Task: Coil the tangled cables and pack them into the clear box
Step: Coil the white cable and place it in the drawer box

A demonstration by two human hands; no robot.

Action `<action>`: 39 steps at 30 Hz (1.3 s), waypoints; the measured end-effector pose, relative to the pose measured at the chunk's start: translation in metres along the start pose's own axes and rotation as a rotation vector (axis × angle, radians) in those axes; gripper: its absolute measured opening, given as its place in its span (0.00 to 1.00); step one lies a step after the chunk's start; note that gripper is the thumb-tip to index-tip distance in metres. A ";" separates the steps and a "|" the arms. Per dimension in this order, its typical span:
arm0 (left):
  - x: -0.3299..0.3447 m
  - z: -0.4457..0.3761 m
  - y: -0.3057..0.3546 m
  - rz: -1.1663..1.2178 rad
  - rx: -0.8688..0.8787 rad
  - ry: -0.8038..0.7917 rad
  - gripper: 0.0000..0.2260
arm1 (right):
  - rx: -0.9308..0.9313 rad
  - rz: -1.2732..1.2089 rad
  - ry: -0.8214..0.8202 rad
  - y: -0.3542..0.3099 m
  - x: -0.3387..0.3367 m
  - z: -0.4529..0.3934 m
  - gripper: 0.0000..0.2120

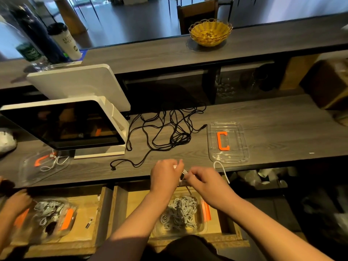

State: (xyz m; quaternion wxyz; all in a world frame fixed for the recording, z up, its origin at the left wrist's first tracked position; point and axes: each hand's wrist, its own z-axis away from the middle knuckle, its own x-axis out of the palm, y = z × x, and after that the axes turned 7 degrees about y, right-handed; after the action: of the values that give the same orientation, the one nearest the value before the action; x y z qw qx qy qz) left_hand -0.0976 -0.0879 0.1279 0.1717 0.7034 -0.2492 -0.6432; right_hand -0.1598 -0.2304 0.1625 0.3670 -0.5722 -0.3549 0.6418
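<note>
— While both hands work at the bench [263, 113] edge, what do they hold?
— Left hand [166, 173] and right hand [204, 178] pinch one white cable [222, 169] together.
— Other cables?
— One tangled black cable [169, 132] behind. Below the hands, one clear box [204, 226] holds grey coils; one clear lid [227, 142] lies right.

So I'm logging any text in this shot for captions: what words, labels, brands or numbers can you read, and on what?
White cup, top left: dark print in two lines, too blurred to read.
Bottle beside it: green label, print too blurred to read.
Clear lid on the counter: an orange "C" shape, likely a handle, not a letter.
Screen: dark, only reflections.
Nothing else bears text.
</note>
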 end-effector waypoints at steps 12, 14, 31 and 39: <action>-0.018 0.010 0.025 0.459 -0.074 -0.351 0.27 | 0.087 -0.161 0.151 0.041 -0.027 -0.033 0.13; -0.021 0.014 0.027 0.522 -0.052 -0.356 0.27 | 0.074 -0.174 0.115 0.044 -0.025 -0.035 0.13; -0.029 0.019 0.008 0.799 -0.229 -0.433 0.16 | 0.129 -0.125 0.011 0.048 -0.011 -0.034 0.14; -0.028 0.014 0.000 0.816 -0.253 -0.264 0.04 | 0.212 0.029 -0.049 0.051 -0.007 -0.022 0.16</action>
State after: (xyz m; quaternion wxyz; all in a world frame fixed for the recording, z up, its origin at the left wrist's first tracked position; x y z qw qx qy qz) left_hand -0.1127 -0.0705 0.1489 0.4628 0.4329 -0.4456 -0.6323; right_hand -0.1411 -0.2599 0.1194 0.4076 -0.5194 -0.2856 0.6946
